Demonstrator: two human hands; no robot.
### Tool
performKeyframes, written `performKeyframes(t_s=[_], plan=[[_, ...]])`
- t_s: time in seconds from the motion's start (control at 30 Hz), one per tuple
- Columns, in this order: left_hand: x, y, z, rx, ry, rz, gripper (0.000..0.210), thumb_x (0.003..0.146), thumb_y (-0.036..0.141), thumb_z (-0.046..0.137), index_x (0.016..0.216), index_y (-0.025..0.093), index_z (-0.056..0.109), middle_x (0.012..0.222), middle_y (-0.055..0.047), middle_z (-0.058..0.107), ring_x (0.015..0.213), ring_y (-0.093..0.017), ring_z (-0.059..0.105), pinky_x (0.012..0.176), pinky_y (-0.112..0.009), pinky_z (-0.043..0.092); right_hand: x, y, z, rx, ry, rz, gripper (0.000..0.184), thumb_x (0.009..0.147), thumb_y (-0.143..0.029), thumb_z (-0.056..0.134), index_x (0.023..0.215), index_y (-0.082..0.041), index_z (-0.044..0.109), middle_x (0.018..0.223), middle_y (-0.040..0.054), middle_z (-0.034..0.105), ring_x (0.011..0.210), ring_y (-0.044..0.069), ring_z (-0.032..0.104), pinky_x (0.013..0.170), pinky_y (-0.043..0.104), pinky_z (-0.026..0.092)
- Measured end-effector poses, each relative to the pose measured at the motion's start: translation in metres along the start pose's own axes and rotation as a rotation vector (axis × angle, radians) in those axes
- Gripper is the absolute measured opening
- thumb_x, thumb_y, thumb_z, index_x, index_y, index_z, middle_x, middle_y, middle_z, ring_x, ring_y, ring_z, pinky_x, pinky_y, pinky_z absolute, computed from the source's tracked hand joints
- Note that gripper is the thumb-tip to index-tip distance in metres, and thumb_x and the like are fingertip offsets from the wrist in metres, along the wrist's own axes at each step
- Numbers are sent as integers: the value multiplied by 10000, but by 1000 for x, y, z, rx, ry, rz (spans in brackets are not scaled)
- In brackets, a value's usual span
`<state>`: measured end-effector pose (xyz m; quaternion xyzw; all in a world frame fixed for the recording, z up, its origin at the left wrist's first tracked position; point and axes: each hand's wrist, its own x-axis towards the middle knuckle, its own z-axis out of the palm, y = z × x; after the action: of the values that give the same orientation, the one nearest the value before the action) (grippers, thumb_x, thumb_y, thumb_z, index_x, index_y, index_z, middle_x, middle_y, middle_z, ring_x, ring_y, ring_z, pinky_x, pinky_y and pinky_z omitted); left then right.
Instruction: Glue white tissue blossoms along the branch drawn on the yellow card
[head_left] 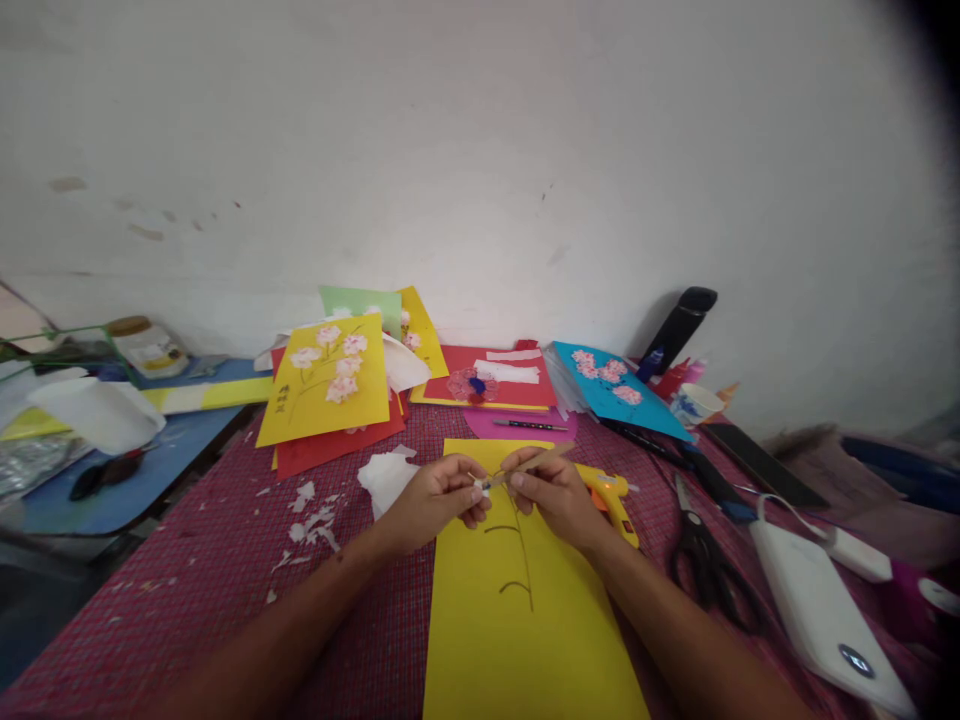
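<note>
A small white piece (485, 489) sits pinched in the fingertips of the left hand (439, 494), above the far part of a plain yellow sheet (517, 660). The right hand (551, 492), just beside it, is closed on a flat tan strip (547, 457); whether the strip touches the piece is too small to tell.

On the sheet, a dark stem with side branches (523, 550) is already drawn. No blossom shows on its visible part, though the hands hide some of the far end, so the sheet looks at an early stage. A yellow glue gun (619, 512) lies just right of the hands; crumpled white tissue (385, 482) and torn scraps (307, 528) lie to the left. Farther out, a yellow card (369, 415) at far left and a blue card (654, 415) at far right already carry pink-and-white blossoms on branches. Black scissors (705, 560) lie at right.
</note>
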<state>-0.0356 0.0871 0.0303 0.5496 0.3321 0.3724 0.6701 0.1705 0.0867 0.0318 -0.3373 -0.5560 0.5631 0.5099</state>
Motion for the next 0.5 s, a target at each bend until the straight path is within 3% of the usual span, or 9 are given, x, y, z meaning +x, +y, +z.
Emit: performKeyframes(t_s=[0.17, 0.27, 0.5], plan=[[-2, 1, -2, 0, -70, -11, 296, 825, 361, 680, 996, 167, 536, 767, -41, 686, 655, -147, 655, 599, -263, 504, 2, 3, -2, -40, -21, 44, 186, 834, -357, 700, 857, -176, 665, 675, 13, 683, 442, 99, 540, 425, 228, 398], [-2, 0, -1, 26, -94, -20, 263, 849, 347, 646, 1003, 167, 531, 791, -52, 687, 655, -146, 649, 606, -270, 501, 3, 4, -2, -104, -5, 51, 220, 840, -367, 690, 769, -163, 647, 629, 7, 662, 438, 95, 538, 425, 221, 396], [-3, -7, 2, 147, -93, 25, 239, 884, 312, 583, 1079, 179, 545, 794, -42, 671, 687, -136, 623, 634, -254, 474, 3, 5, 0, -97, 26, 99, 203, 830, -340, 680, 750, -164, 619, 553, -17, 617, 413, 89, 493, 410, 213, 369]])
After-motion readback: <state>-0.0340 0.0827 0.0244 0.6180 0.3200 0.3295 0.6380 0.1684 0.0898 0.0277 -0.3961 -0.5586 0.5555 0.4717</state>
